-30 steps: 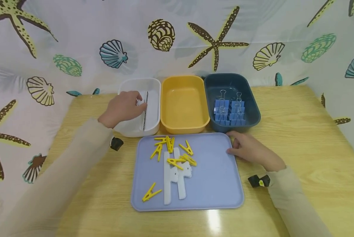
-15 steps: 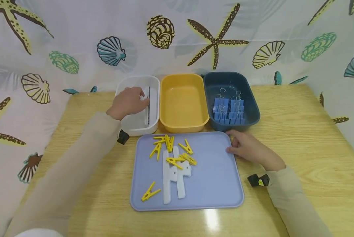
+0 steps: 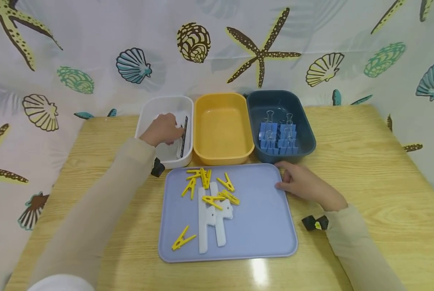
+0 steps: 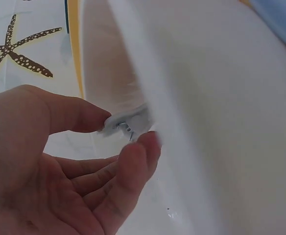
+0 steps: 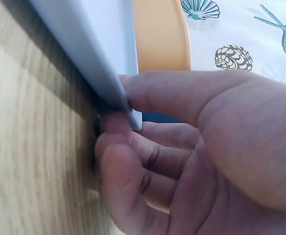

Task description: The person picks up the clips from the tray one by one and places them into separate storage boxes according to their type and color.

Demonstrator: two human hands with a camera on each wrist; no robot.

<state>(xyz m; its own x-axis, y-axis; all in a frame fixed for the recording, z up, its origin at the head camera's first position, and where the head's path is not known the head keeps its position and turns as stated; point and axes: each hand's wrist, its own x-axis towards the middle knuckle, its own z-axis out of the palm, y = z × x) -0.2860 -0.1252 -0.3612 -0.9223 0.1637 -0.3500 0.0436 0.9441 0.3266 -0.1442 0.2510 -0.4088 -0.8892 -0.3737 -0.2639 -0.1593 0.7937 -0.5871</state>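
Nearest lay the tray (image 3: 256, 244) on the desk (image 3: 129, 250), bearing yellow pegs (image 3: 182, 239) and two loose clips (image 3: 202, 234), long and white with shaped knobs. The right hand (image 3: 307, 185) gripped its far right corner, thumb above the rim and fingers curled below.

Beyond it, inside the white bin (image 3: 166, 105), was the white clip (image 3: 181, 150), tilted, a dark strip along it. The left hand (image 3: 163, 130) appeared to pinch it narrowly between thumb and fingertips. It looked like light, stiff plastic, perhaps a little slippery and not very fragile. A hold across its knob seemed surest; a grip on one end might have let the long bar swing.
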